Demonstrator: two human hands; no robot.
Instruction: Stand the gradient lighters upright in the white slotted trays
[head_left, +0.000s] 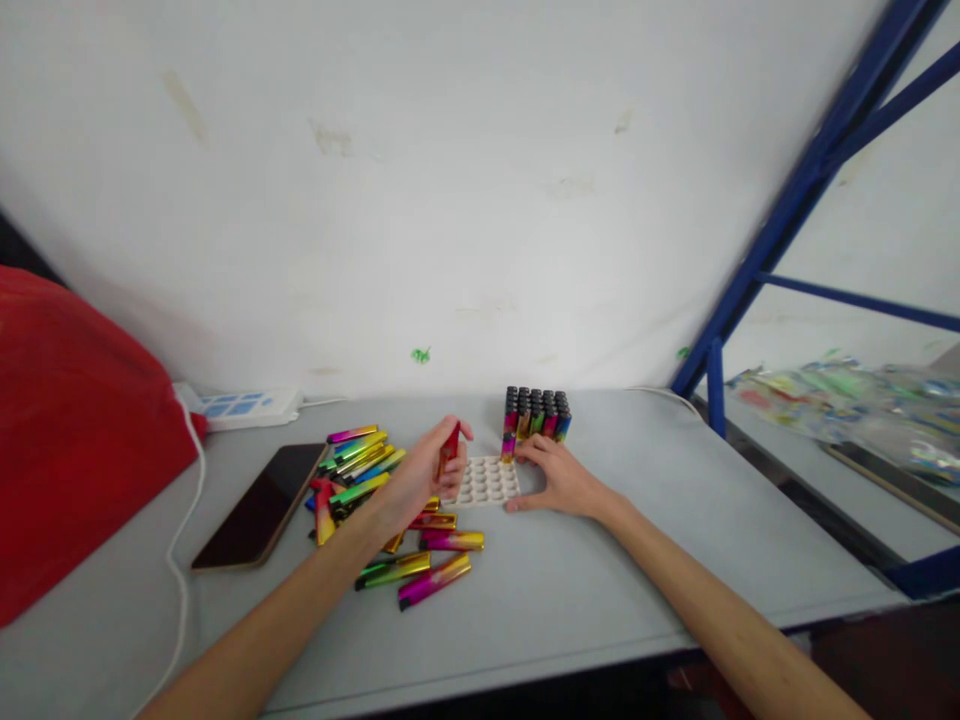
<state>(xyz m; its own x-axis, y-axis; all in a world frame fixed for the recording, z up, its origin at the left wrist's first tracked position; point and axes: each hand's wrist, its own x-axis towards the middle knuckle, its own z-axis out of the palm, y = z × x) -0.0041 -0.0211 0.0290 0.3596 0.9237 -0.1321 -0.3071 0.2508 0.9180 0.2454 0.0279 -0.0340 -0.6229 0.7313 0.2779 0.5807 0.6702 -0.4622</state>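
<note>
In my left hand (431, 465) I grip a shiny red lighter (448, 450), held upright over the left part of a white tray (487, 482) with rows of round holes. A purple and gold lighter (508, 447) stands at the tray's far right corner. My right hand (555, 478) rests at the right side of the tray, thumb and fingers spread apart. Its index finger is close to the standing lighter; whether they touch is hard to see. Loose metallic lighters (442, 580) lie in a pile around and below my left hand.
Behind the tray stands a block of upright lighters (536, 412) with black tops. A phone (262, 507), a white power strip (251, 408) with its cable, and a red bag (82, 430) are on the left. A blue metal frame (787, 210) rises on the right, beside plastic packets (862, 410).
</note>
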